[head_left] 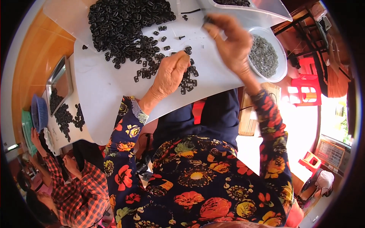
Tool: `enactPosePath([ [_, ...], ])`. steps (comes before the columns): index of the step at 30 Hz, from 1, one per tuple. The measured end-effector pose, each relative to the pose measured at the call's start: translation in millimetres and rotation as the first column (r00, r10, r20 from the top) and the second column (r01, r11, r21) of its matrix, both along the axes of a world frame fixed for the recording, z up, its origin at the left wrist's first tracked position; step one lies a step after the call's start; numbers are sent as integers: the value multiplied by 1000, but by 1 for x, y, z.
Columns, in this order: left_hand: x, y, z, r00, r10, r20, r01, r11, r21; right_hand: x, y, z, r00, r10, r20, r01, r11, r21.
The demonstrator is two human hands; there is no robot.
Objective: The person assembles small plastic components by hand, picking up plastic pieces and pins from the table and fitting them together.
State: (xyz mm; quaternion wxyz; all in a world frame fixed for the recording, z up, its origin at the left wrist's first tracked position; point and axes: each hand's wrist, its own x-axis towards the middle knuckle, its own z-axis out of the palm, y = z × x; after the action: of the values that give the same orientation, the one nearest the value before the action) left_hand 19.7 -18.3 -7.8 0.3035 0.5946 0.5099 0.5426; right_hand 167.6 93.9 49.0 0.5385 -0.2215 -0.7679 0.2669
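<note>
My left hand (171, 74) is closed, thumb and fingers pinched together, with a small black two-holed plastic piece (188, 49) showing at its fingertips. Raised over the right side of the white table (100, 81), my right hand (232, 43) is blurred by motion. Its fingers close on a small dark thing (208, 19) whose kind I cannot make out. A big heap of black two-holed pieces (127, 24), like cord-lock bodies, lies at the back left. Loose ones trail toward my left hand and lie beneath it. One small black peg (181, 37) rests between my hands.
Right of my right hand stands a clear round tub (282, 70) of small greyish springy-looking parts. A clear bin (266, 16) with black pieces sits behind it. At left, a person in a checked shirt (81, 190) works beside a metal tray (69, 81) and baskets (39, 114).
</note>
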Motion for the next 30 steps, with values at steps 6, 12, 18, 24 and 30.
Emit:
enactPosePath([
  [6, -7, -10, 5, 999, -43, -23, 41, 997, -60, 8, 59, 79, 931, -321, 174, 183, 822, 539],
  [12, -42, -5, -7, 978, 175, 117, -177, 984, 5, -47, 31, 7, 916, 213, 341, -288, 939, 188],
  [18, -49, 8, 2, 935, 236, 266, -244, 970, 0, -62, 43, -44, 741, 231, 631, -310, 951, 15],
  [24, -57, 14, -3, 879, 232, 416, -261, 965, 12, -95, 50, -55, 607, 231, 761, -406, 913, 47],
  [30, -51, 17, -7, 884, 214, 417, -241, 970, 12, -101, 53, -46, 472, 196, 860, -361, 932, -14],
])
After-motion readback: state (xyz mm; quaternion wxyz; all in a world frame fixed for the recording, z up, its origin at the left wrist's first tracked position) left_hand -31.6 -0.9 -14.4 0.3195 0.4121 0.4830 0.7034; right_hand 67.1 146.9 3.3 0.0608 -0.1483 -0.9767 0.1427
